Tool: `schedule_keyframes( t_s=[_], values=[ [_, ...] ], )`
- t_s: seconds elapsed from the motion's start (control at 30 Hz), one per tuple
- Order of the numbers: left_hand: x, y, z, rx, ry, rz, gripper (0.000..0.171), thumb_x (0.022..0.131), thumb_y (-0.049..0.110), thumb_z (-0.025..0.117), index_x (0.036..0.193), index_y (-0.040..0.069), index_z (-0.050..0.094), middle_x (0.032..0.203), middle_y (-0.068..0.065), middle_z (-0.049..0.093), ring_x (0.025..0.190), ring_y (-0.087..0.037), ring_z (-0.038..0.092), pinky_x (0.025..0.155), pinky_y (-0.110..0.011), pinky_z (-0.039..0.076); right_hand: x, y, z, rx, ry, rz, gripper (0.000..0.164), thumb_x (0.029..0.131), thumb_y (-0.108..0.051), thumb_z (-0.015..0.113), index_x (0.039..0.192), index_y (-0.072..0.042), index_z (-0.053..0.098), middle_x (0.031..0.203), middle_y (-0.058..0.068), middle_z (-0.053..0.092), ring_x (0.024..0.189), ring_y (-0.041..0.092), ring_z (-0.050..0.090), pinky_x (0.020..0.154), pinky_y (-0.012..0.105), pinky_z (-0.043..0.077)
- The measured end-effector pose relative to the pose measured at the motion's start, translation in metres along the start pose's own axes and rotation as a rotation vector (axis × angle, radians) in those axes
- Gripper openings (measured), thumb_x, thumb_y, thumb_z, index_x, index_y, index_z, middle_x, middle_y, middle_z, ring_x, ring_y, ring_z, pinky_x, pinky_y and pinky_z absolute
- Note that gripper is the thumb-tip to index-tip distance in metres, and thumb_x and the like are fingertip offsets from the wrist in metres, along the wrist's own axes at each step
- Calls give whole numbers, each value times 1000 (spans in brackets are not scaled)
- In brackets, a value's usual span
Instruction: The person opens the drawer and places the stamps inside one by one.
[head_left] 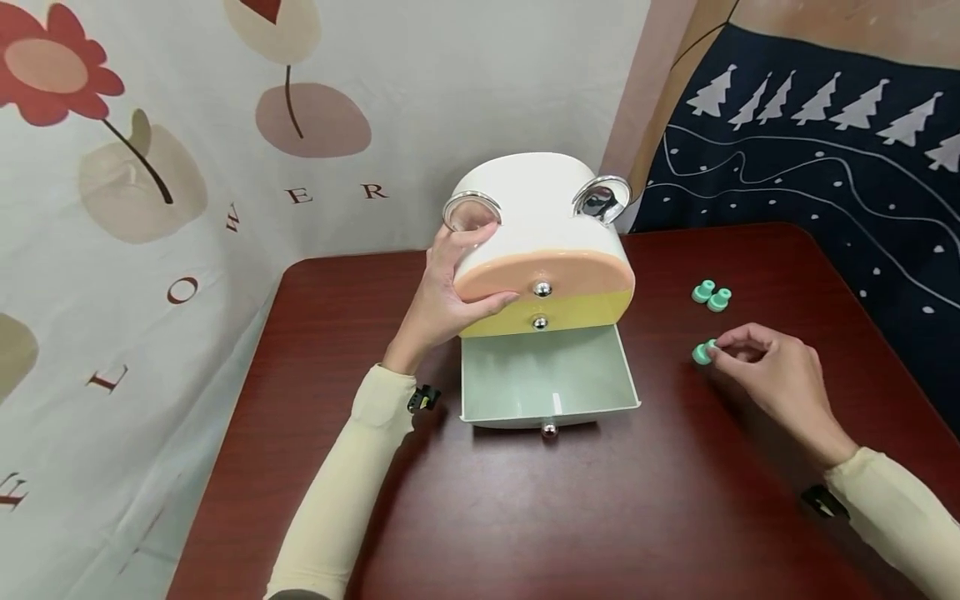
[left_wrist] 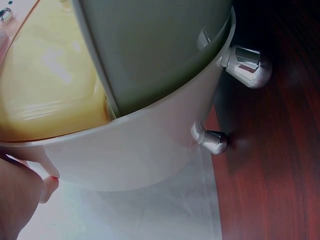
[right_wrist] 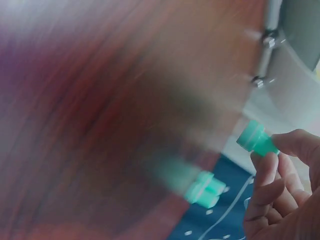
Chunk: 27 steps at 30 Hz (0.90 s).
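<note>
A small white cabinet (head_left: 534,196) with a rounded top has an orange and a yellow drawer front, and its pale green bottom drawer (head_left: 547,371) is pulled out. My left hand (head_left: 442,296) grips the cabinet's left side, thumb across the front and fingers over the top beside a silver ring. Part of that hand (left_wrist: 25,195) shows against the white shell in the left wrist view. Right of the drawer, my right hand (head_left: 783,375) pinches a small green stepped peg (right_wrist: 257,137) between thumb and fingers. Two similar green pegs (head_left: 711,296) stand together behind it.
The cabinet stands on a dark red wooden table (head_left: 555,508). A flower-print cloth (head_left: 420,108) hangs behind and to the left; a navy cloth with trees (head_left: 817,167) is at the right. The open drawer juts out toward me, with a silver knob (head_left: 550,430) on its front.
</note>
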<state>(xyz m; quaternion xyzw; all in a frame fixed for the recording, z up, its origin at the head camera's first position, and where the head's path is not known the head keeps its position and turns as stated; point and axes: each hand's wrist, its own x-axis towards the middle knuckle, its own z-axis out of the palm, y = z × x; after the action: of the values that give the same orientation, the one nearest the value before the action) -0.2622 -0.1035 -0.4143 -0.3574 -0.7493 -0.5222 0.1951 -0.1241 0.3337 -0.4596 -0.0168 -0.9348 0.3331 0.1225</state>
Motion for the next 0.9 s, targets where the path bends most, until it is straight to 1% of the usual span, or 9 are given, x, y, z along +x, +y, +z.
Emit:
schedule_keyframes(
  t_s=[0.1, 0.23, 0.33, 0.4, 0.5, 0.63, 0.77, 0.9],
  values=[
    [-1, 1, 2, -3, 8, -5, 87, 72, 10, 104, 147, 13, 61, 147, -8, 63, 136, -27, 43, 109, -47, 26, -6, -14, -1, 31, 9, -38, 12, 94, -19, 89, 103, -15, 83, 82, 2, 77, 69, 4, 61, 59, 22, 43],
    [0, 8, 3, -3, 16, -14, 86, 70, 1, 102, 144, 6, 60, 144, -16, 62, 136, -31, 44, 109, -48, 26, -10, -36, 0, 80, 44, -67, 14, 93, -15, 90, 105, -18, 84, 78, -2, 73, 67, 7, 54, 55, 23, 39],
    [1, 16, 1, -8, 14, -20, 83, 71, -4, 100, 143, 1, 59, 143, -21, 61, 136, -32, 44, 110, -48, 26, -10, -55, 3, 123, 70, -85, 17, 91, -13, 91, 105, -19, 85, 79, -3, 73, 68, 8, 52, 55, 23, 39],
    [1, 17, -1, -8, 15, -19, 82, 71, -5, 99, 142, 0, 59, 144, -22, 61, 136, -32, 44, 110, -48, 26, -9, -68, 7, 156, 72, -103, 17, 91, -13, 92, 105, -20, 85, 83, -4, 76, 68, 8, 53, 56, 22, 40],
    [1, 12, -3, 2, 20, -18, 83, 72, 0, 101, 144, 5, 60, 145, -17, 62, 137, -29, 43, 110, -46, 26, -6, -86, 14, 204, 65, -138, 18, 91, -12, 92, 104, -21, 85, 83, -5, 75, 68, 9, 54, 56, 22, 41],
    [1, 2, -4, 11, 16, -12, 86, 72, 9, 104, 146, 13, 61, 147, -7, 62, 139, -25, 43, 112, -43, 25, -2, -105, 25, 248, 66, -194, 21, 89, -9, 92, 103, -23, 85, 76, -6, 70, 67, 10, 54, 54, 21, 39],
    [1, -3, -2, 2, 7, -3, 84, 74, 14, 103, 147, 17, 61, 147, -1, 62, 140, -22, 42, 113, -42, 25, 0, -117, 37, 254, 47, -263, 23, 89, -7, 92, 101, -24, 84, 74, -9, 67, 66, 9, 53, 54, 20, 38],
    [0, -4, 0, 7, -6, 6, 83, 77, 16, 102, 149, 17, 61, 148, 2, 63, 141, -20, 41, 113, -43, 26, 1, -123, 52, 261, -8, -335, 25, 87, -3, 92, 98, -22, 81, 73, -11, 62, 63, 8, 51, 54, 20, 37]
  ],
)
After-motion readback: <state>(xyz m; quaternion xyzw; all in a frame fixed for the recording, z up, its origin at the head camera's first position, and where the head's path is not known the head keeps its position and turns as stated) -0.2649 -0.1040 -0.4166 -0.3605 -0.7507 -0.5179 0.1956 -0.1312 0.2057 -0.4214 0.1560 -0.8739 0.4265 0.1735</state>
